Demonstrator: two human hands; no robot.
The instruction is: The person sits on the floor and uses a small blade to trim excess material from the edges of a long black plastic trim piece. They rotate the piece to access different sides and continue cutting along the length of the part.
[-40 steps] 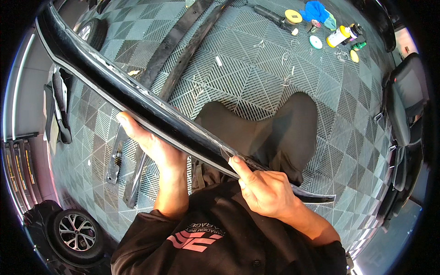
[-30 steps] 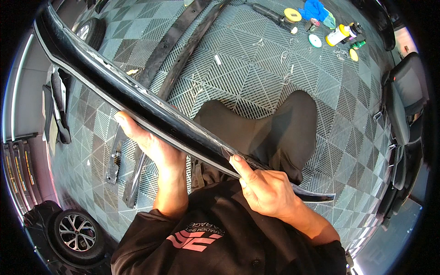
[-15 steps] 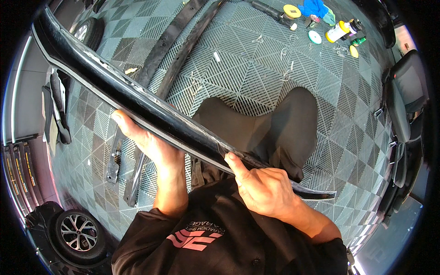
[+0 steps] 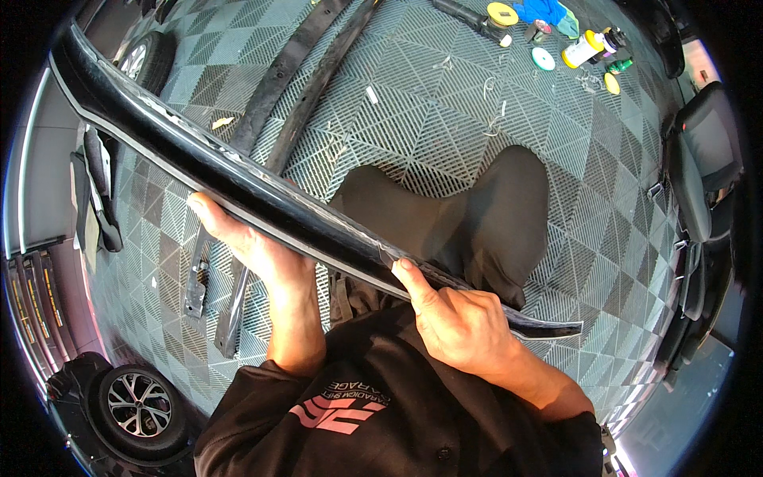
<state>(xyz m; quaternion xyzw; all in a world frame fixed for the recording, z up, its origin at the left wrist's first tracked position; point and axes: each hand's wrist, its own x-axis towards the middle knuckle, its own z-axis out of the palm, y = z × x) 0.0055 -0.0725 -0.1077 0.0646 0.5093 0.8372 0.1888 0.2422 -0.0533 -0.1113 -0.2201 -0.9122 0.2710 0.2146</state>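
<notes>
A long, glossy black car trim strip [image 4: 226,185] slants across my lap from the upper left to the lower right. Pale, scuffed patches run along its far edge, and a grey line follows the near edge. My left hand [image 4: 270,256] grips the near edge around the middle, thumb lying along it and fingers hidden beneath. Closer to the right end, my right hand [image 4: 467,330] is closed on the strip. Its thumb presses on the upper face beside a small dark mark, while the other fingers curl around the near side.
Two dark strips [image 4: 288,73] lie on the grey tiled floor [image 4: 429,103] ahead. A polisher [image 4: 474,20], blue cloth [image 4: 544,11], white-and-yellow bottle [image 4: 582,49] and round pads [image 4: 543,59] sit far right. Car seats [image 4: 707,135] line the right; a wheel [image 4: 139,404] stands at lower left.
The strip's right end has risen slightly. My right thumb has shifted a little along the strip, and both hands keep their hold.
</notes>
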